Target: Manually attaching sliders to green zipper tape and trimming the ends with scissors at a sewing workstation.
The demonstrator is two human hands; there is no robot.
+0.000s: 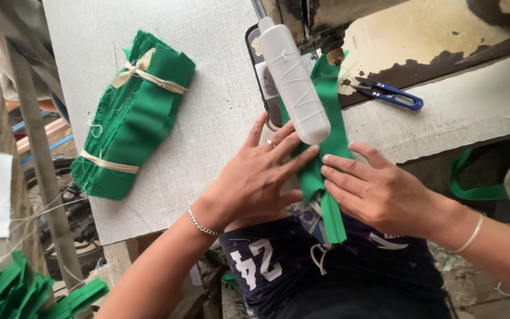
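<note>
Both hands, left (261, 177) and right (379, 192), lay flat with fingers spread on a folded green strip (320, 177) at the sewing machine (302, 23); steady sideways pressure would likely keep its edges aligned toward the needle.

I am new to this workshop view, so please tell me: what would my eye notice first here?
First, the folded green fabric strip at the centre, pressed flat between the left hand and the right hand under a white plastic part of the sewing machine. Next, the tied bundle of green cloth lying on the table at the left. Blue-handled snips rest at the upper right.
</note>
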